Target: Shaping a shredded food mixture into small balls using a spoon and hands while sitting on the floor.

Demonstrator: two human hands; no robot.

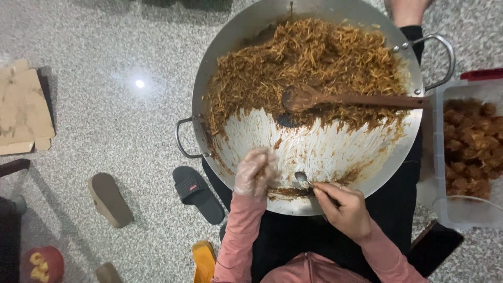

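Head view shows a speckled grey floor point(120, 110) filling most of the frame, and in the upper centre a very big metal wok point(314, 152) with two loop handles. The far half of the wok holds a thick brown shredded filling point(309, 63); the near half is scraped almost bare, with only pale streaks and a thin brown line along the lower rim. So I judge that a good part is already taken out, but much more remains.

At the right edge stands a clear plastic box point(445, 209) with brown shaped pieces point(471, 147) inside; the frame cuts it off, so how full it is cannot be told. A long wooden spoon point(346, 98) lies across the filling, with its handle pointing to the right. On the floor at lower left lie a black slipper point(199, 194) and a brown slipper point(110, 199), and at the left edge a piece of cardboard point(23, 112).

The left hand point(255, 172), in a thin clear glove, is cupped and half closed over the near rim; it seems to hold a little filling, but I cannot see it clearly. The right hand point(343, 209), bare, pinches a small metal spoon point(303, 178) whose bowl touches the lower wok wall. Its handle is mostly hidden by the fingers.
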